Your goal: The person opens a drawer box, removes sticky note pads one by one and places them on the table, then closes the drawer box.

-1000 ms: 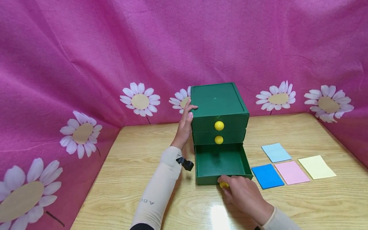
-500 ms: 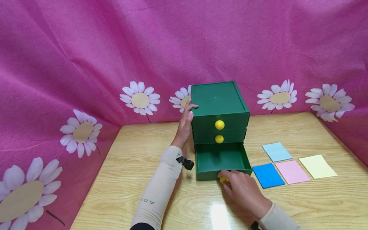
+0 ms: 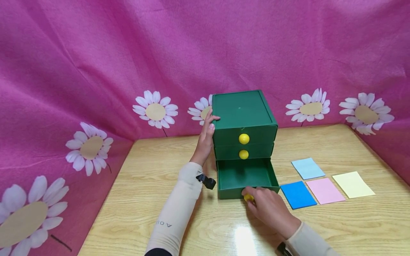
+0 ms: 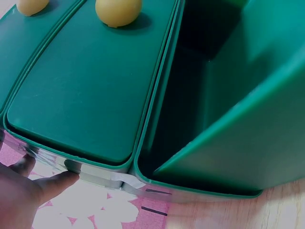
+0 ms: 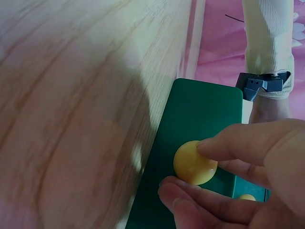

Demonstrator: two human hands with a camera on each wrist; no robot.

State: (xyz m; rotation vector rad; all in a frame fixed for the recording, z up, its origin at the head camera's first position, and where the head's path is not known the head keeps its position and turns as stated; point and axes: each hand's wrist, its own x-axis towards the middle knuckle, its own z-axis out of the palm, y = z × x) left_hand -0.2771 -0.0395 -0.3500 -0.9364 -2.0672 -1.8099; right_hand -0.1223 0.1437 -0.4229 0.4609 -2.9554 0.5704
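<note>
A green three-drawer box (image 3: 240, 110) stands on the table, its bottom drawer (image 3: 235, 193) pulled out and bare inside. My right hand (image 3: 269, 209) pinches the yellow knob (image 5: 193, 163) of that drawer between thumb and fingers. Against the box's left side rests my left hand (image 3: 205, 140), with its fingers stretched along the wall and a fingertip over the top edge. In the left wrist view, its fingers (image 4: 57, 183) touch the side near the middle drawer (image 4: 86, 90). Both upper drawers are closed, each with a yellow knob.
Right of the box lie flat square paper pads: light blue (image 3: 308, 168), dark blue (image 3: 298, 195), pink (image 3: 325, 191) and pale yellow (image 3: 353, 185). The dark blue pad sits close by the open drawer's corner. A pink flowered cloth (image 3: 243, 46) hangs behind the wooden table (image 3: 153, 170).
The bottom drawer has slid a little way inward, with my right hand on its knob moving along with it. My left hand has stayed at the box's side.
</note>
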